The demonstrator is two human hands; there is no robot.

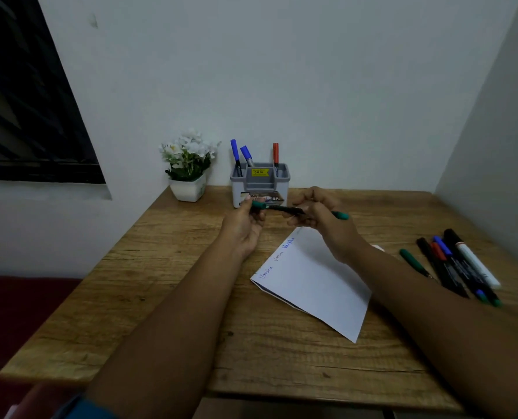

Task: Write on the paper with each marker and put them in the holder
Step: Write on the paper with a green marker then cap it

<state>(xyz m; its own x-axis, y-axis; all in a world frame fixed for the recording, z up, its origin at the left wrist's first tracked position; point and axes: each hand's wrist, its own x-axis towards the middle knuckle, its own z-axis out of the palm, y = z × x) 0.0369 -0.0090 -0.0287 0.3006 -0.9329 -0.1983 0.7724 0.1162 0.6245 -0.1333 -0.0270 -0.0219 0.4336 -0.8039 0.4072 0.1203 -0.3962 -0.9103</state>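
Green-capped, the marker (285, 209) lies level above the table (167, 267), between both hands, just in front of the grey holder (259, 184). The left hand (245, 225) pinches its cap (259, 205) in curled fingers; the right hand (321, 214) is curled round the barrel, whose green tail pokes out to the right. The paper (315, 285) lies under the right wrist, blue writing along its left edge. Two blue markers (239, 154) and a red one (275, 155) stand in the holder. More markers (457, 267) lie at the right. A flower pot (188, 189) sits far left.
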